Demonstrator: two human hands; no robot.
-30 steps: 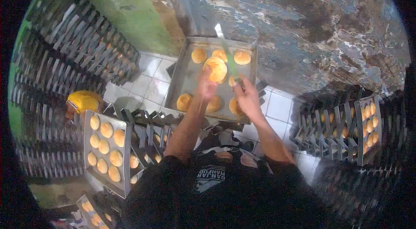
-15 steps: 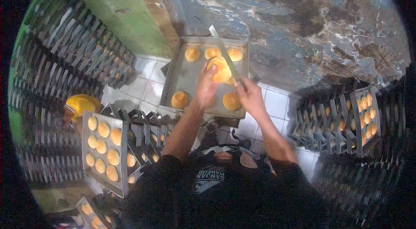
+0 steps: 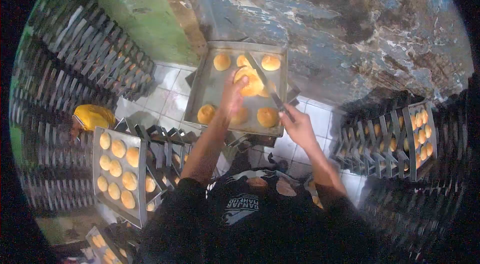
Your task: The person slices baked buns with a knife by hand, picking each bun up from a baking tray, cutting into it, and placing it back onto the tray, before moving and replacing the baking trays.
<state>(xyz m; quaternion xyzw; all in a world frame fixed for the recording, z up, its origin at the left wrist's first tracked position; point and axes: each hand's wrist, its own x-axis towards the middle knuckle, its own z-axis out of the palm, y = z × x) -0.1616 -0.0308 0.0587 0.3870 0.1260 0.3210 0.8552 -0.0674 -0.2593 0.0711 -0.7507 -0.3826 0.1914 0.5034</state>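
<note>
Peeling blue-and-brown plaster (image 3: 320, 29) faces me; a round golden bun (image 3: 252, 85) is clamped in the left hand (image 3: 235, 93) above a square grey metal tray (image 3: 207, 84). Along the bun's edge slants a long-bladed knife (image 3: 263, 79), gripped in the right hand (image 3: 299, 124); other golden buns (image 3: 222, 62) lie on the tray, and bun-filled metal trays (image 3: 143, 174) stand at either side.

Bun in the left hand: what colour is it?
Golden yellow; the bun in the left hand shows best in the head view, the only one.

The held bun (image 3: 251, 87) is softly lit; the near shirt (image 3: 250, 241) looks dark, the left racks (image 3: 85, 49) distorted and grainy.
</note>
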